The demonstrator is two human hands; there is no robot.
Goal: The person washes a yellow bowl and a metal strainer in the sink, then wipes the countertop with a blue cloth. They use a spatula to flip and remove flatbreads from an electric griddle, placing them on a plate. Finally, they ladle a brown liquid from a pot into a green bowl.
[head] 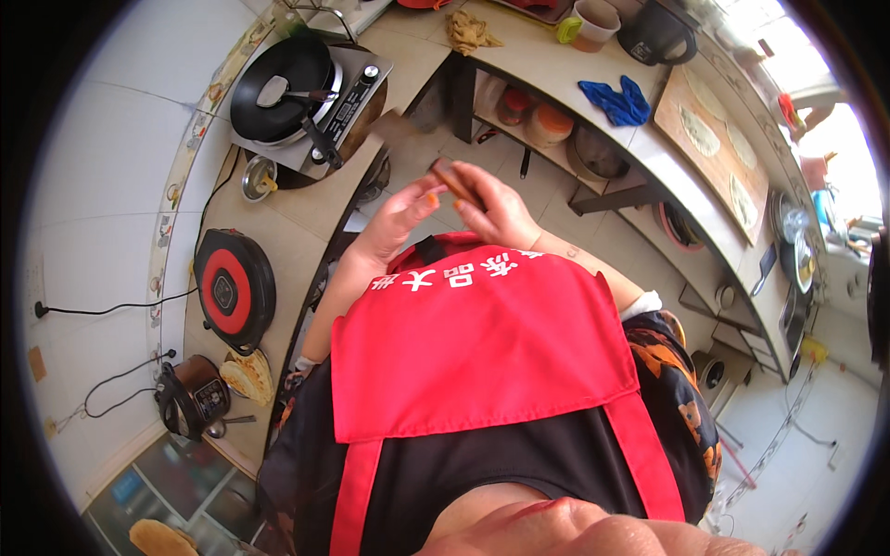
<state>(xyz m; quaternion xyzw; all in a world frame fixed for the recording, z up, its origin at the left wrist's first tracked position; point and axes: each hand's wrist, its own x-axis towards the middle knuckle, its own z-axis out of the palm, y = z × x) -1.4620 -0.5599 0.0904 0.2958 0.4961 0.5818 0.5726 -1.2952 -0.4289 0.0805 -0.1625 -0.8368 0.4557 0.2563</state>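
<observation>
My right hand (pixel 502 205) is closed around a brown wooden handle (pixel 459 184) in front of my apron, above the floor. Just past the handle's far end is a blurred flat brown-grey shape (pixel 398 129); whether the two are joined is unclear. Close beside the handle, my left hand (pixel 393 226) has bent fingers and its thumb apart from them. Its fingertips reach the handle's side, but touching or gripping cannot be made out. A red bib apron (pixel 480 347) with white writing covers my chest.
To the left, a black wok (pixel 281 69) holding a spatula (pixel 292 92) sits on an induction cooker (pixel 358 104). Below are a steel bowl (pixel 256 174), an electric griddle (pixel 233 292), flatbreads (pixel 250 375) and an electric pressure cooker (pixel 198 396). Dough rounds (pixel 699 132) lie on a wooden board (pixel 719 156), near a blue cloth (pixel 617 101).
</observation>
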